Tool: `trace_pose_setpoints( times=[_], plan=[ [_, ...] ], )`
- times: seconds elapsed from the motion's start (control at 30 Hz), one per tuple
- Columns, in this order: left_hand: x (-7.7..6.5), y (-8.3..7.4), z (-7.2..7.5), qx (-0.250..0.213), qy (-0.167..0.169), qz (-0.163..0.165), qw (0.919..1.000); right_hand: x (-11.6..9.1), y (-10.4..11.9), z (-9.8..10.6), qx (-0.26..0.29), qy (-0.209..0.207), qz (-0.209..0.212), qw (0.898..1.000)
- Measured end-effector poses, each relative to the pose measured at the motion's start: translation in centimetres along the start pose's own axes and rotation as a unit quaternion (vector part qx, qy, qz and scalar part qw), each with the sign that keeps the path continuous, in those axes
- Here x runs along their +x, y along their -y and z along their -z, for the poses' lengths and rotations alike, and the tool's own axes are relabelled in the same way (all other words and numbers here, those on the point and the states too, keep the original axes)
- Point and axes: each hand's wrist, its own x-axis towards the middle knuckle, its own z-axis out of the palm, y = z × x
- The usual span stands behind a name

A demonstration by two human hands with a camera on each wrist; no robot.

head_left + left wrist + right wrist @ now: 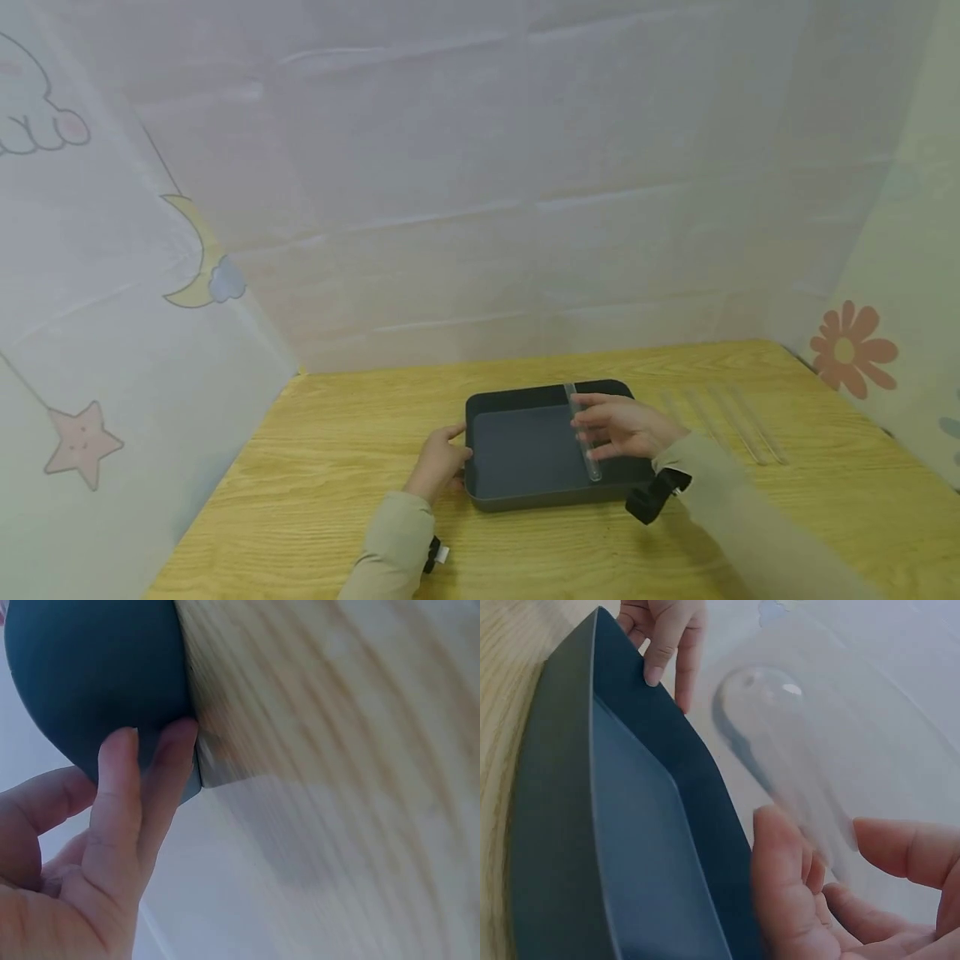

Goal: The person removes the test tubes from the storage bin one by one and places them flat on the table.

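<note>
A dark grey rectangular tray [517, 454] sits on the wooden table. At its left side my left hand [441, 460] pinches the wall, thumb at the rim and fingertips against the outer face, as the left wrist view shows. My right hand [618, 427] holds a clear test tube [592, 462] between thumb and fingers above the tray's right part. In the right wrist view the tube's rounded closed end [757, 686] points away from the hand. It looks transparent, with no contents that I can make out.
Several more clear tubes [738, 425] lie side by side on the wooden table [322, 475], right of the tray and partly behind the right forearm. Pale cloth with a moon, star and flower [847, 350] surrounds the table's back and sides.
</note>
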Motion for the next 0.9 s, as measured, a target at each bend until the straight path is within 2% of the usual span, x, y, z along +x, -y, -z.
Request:
trace_pose_setpoints(
  times=[0.23,0.5,0.67,0.9],
  plan=[
    [0.1,0.3,0.1,-0.003,0.007,0.003,1.0,-1.5,0.2,1.4,0.0,0.002,0.008,1.0],
    [-0.2,0.1,0.0,0.035,0.013,-0.012,0.9992,-3.0,-0.1,3.5,-0.017,-0.012,0.009,1.0],
    [0.0,0.0,-0.1,0.06,0.007,-0.024,0.9979,-3.5,-0.2,4.4,-0.006,-0.005,0.012,1.0],
    [0.2,0.0,0.2,0.059,0.009,-0.018,0.9981,-4.1,-0.3,5.3,0.01,-0.012,0.009,1.0]
  ],
)
